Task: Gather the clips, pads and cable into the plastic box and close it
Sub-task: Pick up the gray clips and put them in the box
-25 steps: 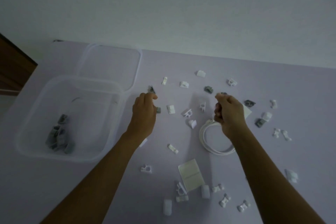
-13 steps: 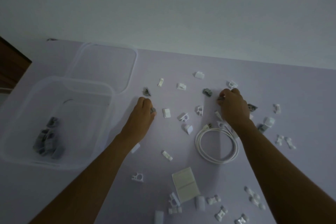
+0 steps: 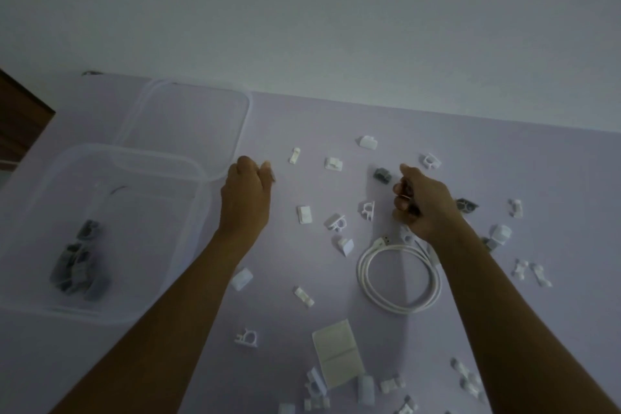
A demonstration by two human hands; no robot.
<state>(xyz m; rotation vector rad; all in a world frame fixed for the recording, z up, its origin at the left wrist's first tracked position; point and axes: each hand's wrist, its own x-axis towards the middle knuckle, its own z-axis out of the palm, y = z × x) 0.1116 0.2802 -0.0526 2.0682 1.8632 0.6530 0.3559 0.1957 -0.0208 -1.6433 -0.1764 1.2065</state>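
Our left hand [image 3: 247, 198] sits just right of the box [image 3: 205, 212], fingers curled and pinching a grey clip [image 3: 271, 175]. Our right hand [image 3: 425, 208], farther right of the box, is a fist round dark bits [image 3: 407, 190]. We take them for more clips but cannot tell how many.

The step in hand, as we judge it, is carrying these to the box, where a grey heap [image 3: 77, 265] lies. To do it well, we should lift each fist above the rim and let go low inside the box so nothing bounces out. We should also send the hands over one at a time so the forearms do not cross.

The box's left side seems close to the table [image 3: 504, 158] edge, so we should not shove it. The lid [image 3: 245, 124] lies behind the box, overlapped by its far rim. The cable [image 3: 400, 279], pad [image 3: 337, 353] and white clips [image 3: 304, 214] lie scattered right of the box. Little lies between our hands and the box.
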